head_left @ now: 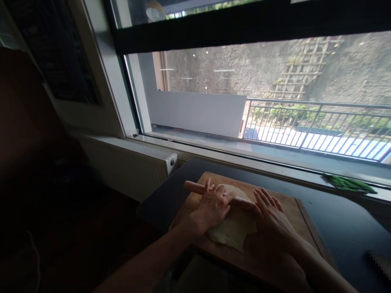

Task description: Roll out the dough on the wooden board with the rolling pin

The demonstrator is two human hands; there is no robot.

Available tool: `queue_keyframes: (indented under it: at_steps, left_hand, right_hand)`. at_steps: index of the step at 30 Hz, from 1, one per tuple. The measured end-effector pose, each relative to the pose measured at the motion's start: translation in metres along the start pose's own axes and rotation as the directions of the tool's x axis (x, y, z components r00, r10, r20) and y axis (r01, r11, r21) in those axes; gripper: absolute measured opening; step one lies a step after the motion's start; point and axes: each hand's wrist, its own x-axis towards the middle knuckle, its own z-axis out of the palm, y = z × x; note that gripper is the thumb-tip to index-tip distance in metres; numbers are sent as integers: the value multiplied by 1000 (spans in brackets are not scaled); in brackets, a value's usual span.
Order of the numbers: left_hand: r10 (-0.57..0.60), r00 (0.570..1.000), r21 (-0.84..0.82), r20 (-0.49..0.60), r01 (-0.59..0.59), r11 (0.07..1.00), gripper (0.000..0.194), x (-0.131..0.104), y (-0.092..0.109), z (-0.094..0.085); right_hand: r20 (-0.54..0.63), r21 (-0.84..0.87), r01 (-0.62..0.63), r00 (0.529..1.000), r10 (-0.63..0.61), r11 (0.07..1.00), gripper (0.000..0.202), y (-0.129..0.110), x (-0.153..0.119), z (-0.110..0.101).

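A wooden rolling pin lies slantwise across a thin, pale sheet of dough with an uneven edge. My left hand is closed over the pin left of its middle, fingers bent across the top. At the pin's right end, my right hand holds it under the thumb and palm, with the fingers reaching over and beyond it. Beneath the dough is a wooden board. Both hands hide parts of the pin, including its right tip.
The board rests on a dark table with rounded corners. Beyond it are a window sill with a green cloth and a large window. A white radiator stands left of the table. A blurred dark object is at the right edge.
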Motion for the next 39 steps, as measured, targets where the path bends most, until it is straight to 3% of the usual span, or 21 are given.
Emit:
queue_keyframes:
  at_steps: [3,8,10,12,17,19,21,26,28,30,36,39]
  left_hand:
    - [8,1000,-32,10,-8,999,32,5,2,3]
    - [-11,1000,-6,-21,11,1000,30,18,-3,6]
    - [-45,999,26,-29,45,999,31,17,-6,4]
    - [-70,997,47,-31,71,996,32,12,-10,1]
    - [-37,999,46,-20,38,998,39,-6,-9,-10]
    - [-16,1000,45,-22,17,999,40,-10,-7,-12]
    - [-13,1000,54,-28,14,998,38,-10,-6,-11]
    - [-65,996,112,-53,70,991,32,2,-16,-5]
    - [-71,996,135,-60,78,988,31,4,-20,-5]
    - [-60,996,149,-69,70,986,33,3,-21,-7]
    - [4,999,145,-45,3,989,33,-8,-8,-12]
    - [-3,999,159,-39,9,987,35,-6,-6,-10]
  right_hand:
    - [88,29,-85,993,82,996,55,-3,12,-7]
    - [120,17,-152,981,149,988,51,-7,90,-13]
    - [142,17,-134,981,130,991,48,-9,102,-14]
    - [155,21,-105,983,101,994,47,-11,91,-14]
    - [134,49,-38,990,31,998,54,-24,7,-15]
    - [125,62,-32,992,24,998,57,-27,-11,-16]
    - [138,57,-68,989,59,996,56,-28,-4,-15]
    - [172,28,-115,979,108,993,42,-21,71,-19]
    - [169,30,-108,980,101,994,39,-21,82,-21]
    - [154,36,-107,983,100,994,42,-24,67,-21]
    - [70,42,-84,994,81,996,58,-49,-35,-13]
    - [80,46,-136,988,132,990,57,-50,-32,-11]
